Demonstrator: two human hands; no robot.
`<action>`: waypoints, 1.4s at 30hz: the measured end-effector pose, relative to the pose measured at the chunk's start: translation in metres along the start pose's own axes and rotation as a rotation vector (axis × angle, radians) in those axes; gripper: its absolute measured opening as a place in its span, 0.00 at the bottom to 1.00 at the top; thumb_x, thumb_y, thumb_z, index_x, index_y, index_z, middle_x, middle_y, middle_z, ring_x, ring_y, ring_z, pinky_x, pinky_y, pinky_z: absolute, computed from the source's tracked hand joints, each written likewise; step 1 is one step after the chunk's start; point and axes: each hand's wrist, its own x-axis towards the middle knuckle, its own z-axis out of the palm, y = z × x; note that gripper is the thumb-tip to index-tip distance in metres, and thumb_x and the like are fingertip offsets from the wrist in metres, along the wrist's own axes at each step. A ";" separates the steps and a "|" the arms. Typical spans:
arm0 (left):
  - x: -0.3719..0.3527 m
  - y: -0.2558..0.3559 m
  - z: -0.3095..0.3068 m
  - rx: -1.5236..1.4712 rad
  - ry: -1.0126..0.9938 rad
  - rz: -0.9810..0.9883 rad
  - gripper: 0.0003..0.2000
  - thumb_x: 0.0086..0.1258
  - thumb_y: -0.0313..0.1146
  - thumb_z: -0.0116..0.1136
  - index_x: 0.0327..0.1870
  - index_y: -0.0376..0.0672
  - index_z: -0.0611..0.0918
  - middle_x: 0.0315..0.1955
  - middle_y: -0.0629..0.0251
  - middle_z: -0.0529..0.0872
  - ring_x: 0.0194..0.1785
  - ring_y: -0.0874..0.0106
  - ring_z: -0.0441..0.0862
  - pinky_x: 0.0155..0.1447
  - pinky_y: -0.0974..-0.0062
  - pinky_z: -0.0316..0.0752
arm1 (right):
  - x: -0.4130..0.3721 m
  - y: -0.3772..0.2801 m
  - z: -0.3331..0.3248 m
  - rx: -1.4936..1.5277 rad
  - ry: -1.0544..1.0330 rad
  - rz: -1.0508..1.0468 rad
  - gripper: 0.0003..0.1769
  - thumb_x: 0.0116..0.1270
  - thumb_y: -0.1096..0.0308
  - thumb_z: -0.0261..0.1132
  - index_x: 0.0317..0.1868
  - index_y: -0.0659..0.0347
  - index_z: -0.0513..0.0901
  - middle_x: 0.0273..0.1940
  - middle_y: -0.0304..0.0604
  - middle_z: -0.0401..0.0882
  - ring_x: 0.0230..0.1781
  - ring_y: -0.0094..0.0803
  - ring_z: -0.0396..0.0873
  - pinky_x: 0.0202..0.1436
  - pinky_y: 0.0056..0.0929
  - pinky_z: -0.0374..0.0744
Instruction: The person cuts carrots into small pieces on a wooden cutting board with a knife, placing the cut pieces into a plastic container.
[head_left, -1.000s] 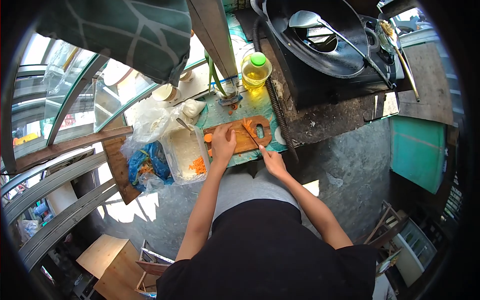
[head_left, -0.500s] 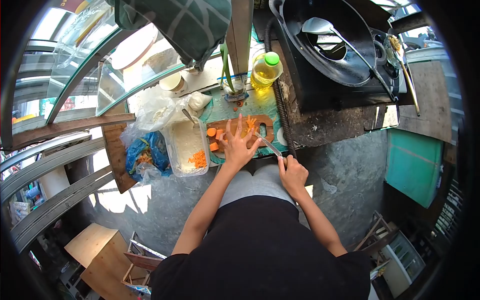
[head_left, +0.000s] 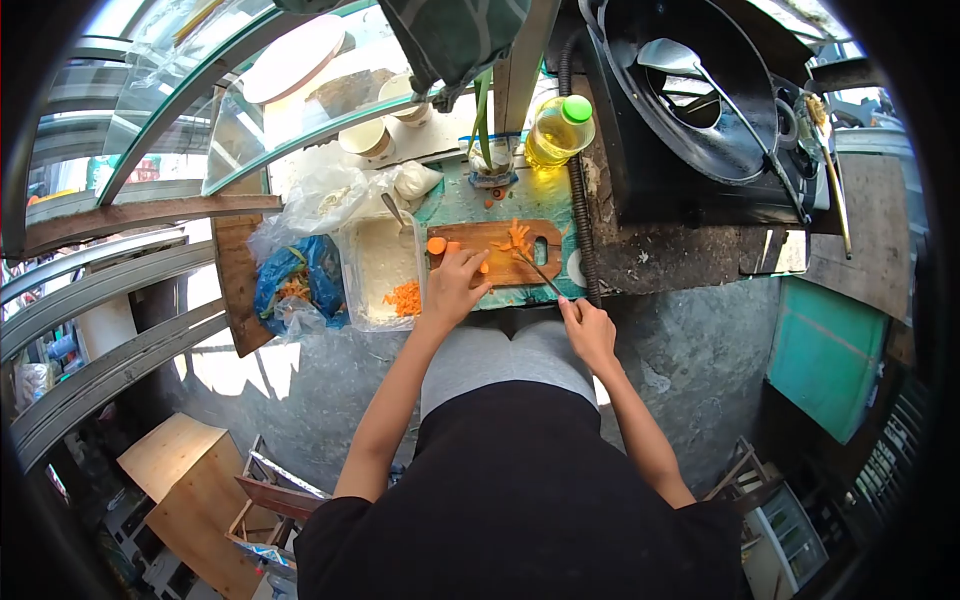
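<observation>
Left hand [head_left: 455, 285]: fingers curled down over a carrot chunk [head_left: 484, 267], pinning it on the left half of the cutting board [head_left: 505, 277].
Right hand [head_left: 590, 335]: clenched round the handle of a knife [head_left: 540, 272], blade angled toward the board's middle.
Carrot chunk: probably light, stiff and hard, and its round side may roll. Best held flat side down, fingertips tucked back from the blade.
Carrot strips [head_left: 516, 238]: small, loose, easily scattered.
Nearby: a spare chunk [head_left: 437, 245] at the board's left end, with a tub [head_left: 372, 262] just beside.
</observation>
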 end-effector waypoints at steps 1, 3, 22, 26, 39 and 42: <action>-0.001 0.001 0.002 0.017 -0.032 0.046 0.15 0.58 0.31 0.66 0.47 0.42 0.85 0.38 0.59 0.85 0.49 0.59 0.81 0.54 0.65 0.75 | 0.003 -0.001 0.000 -0.001 -0.004 -0.005 0.29 0.70 0.43 0.54 0.26 0.63 0.78 0.23 0.58 0.79 0.30 0.58 0.80 0.35 0.49 0.75; -0.001 -0.003 0.010 0.034 -0.068 0.006 0.14 0.57 0.30 0.66 0.46 0.41 0.84 0.38 0.59 0.85 0.49 0.60 0.80 0.53 0.65 0.75 | 0.006 -0.004 -0.003 -0.029 -0.022 -0.018 0.29 0.70 0.43 0.54 0.26 0.64 0.78 0.24 0.59 0.79 0.30 0.58 0.80 0.35 0.49 0.75; 0.007 -0.004 0.015 -0.128 0.057 -0.074 0.09 0.61 0.23 0.59 0.42 0.34 0.83 0.41 0.51 0.85 0.46 0.55 0.82 0.52 0.64 0.76 | 0.017 0.001 0.002 0.010 0.002 -0.025 0.30 0.70 0.45 0.55 0.24 0.67 0.73 0.20 0.56 0.74 0.26 0.55 0.77 0.31 0.46 0.71; 0.036 -0.017 0.008 -0.116 0.067 -0.111 0.09 0.60 0.22 0.60 0.41 0.34 0.84 0.39 0.50 0.86 0.45 0.55 0.83 0.51 0.65 0.77 | 0.018 -0.002 -0.002 -0.003 -0.021 0.013 0.30 0.70 0.44 0.55 0.26 0.65 0.76 0.23 0.57 0.77 0.29 0.57 0.79 0.35 0.47 0.73; 0.052 -0.033 -0.001 0.014 -0.025 0.021 0.15 0.55 0.20 0.57 0.45 0.36 0.83 0.41 0.52 0.84 0.44 0.54 0.82 0.49 0.64 0.77 | 0.018 -0.001 0.000 -0.008 -0.038 0.002 0.29 0.70 0.44 0.54 0.26 0.64 0.78 0.24 0.57 0.80 0.31 0.57 0.80 0.37 0.49 0.75; 0.036 -0.019 -0.005 0.057 0.136 -0.056 0.14 0.57 0.23 0.60 0.46 0.38 0.81 0.43 0.53 0.83 0.44 0.54 0.81 0.49 0.63 0.76 | 0.017 -0.002 0.003 0.010 -0.051 -0.017 0.30 0.70 0.43 0.54 0.27 0.65 0.78 0.25 0.58 0.79 0.32 0.57 0.80 0.37 0.49 0.75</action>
